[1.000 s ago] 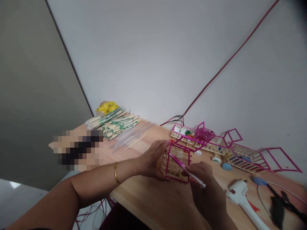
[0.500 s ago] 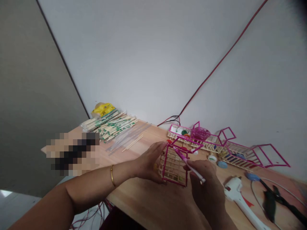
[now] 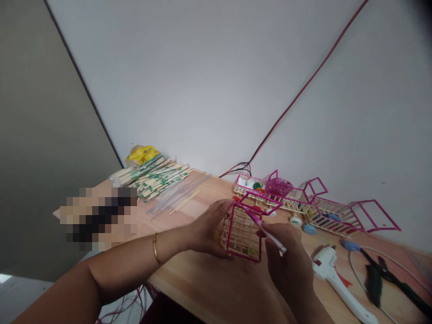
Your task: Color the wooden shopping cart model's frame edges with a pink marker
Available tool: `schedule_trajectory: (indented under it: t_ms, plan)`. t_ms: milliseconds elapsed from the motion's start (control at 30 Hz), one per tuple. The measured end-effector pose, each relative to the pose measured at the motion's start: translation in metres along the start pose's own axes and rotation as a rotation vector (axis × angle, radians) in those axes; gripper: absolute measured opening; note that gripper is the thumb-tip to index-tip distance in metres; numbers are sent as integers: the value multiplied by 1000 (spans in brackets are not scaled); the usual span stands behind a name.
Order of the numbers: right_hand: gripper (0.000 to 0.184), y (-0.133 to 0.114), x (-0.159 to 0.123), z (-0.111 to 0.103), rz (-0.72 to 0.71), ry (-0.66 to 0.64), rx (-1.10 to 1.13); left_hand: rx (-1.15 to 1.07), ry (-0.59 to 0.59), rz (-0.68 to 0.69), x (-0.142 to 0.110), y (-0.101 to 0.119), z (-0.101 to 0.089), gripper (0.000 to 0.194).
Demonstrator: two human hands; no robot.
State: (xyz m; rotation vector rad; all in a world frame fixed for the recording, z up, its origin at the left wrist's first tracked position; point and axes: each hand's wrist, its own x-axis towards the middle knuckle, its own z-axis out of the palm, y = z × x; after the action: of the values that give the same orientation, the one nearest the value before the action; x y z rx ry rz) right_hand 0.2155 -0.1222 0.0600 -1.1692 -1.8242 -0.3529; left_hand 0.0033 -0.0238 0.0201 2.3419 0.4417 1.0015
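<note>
My left hand (image 3: 206, 228) grips the left side of a small box frame of wooden sticks with pink-painted edges (image 3: 241, 233), which rests on the wooden table (image 3: 209, 279). My right hand (image 3: 286, 254) is closed around a pink and white pen or brush (image 3: 266, 230). Its pink tip touches the top edge of the frame. A gold bangle sits on my left wrist.
Behind the frame lie longer stick structures with pink frames (image 3: 324, 207) and several bottle caps. A white glue gun (image 3: 332, 274) and black pliers (image 3: 374, 281) lie at the right. Packs of chopsticks (image 3: 155, 177) and a yellow bag (image 3: 141, 155) are at the far left. A red cable runs up the wall.
The view has shifted slightly, so everything sits a little further left. Both hands keep their hold; the pen tip has crept along the frame's top edge.
</note>
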Motion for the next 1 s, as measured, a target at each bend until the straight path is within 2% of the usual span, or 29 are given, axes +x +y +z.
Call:
schedule_trajectory:
  t_ms: [233,467,633,833,1000]
  plan:
    - [22,2,-1,-3,27,10,-37,-21,8,1,3,6,-3,113]
    - [23,2,0,-3,5,2,-32,-7,0,-6,3,4,-3,118]
    - [24,6,-2,-6,66,-7,-70,1,1,-22,4,8,-5,116]
    - [25,6,-3,-4,38,4,-43,7,14,-11,3,8,-4,117]
    - [24,7,-4,-7,74,3,-73,-10,-1,-18,3,7,-6,115]
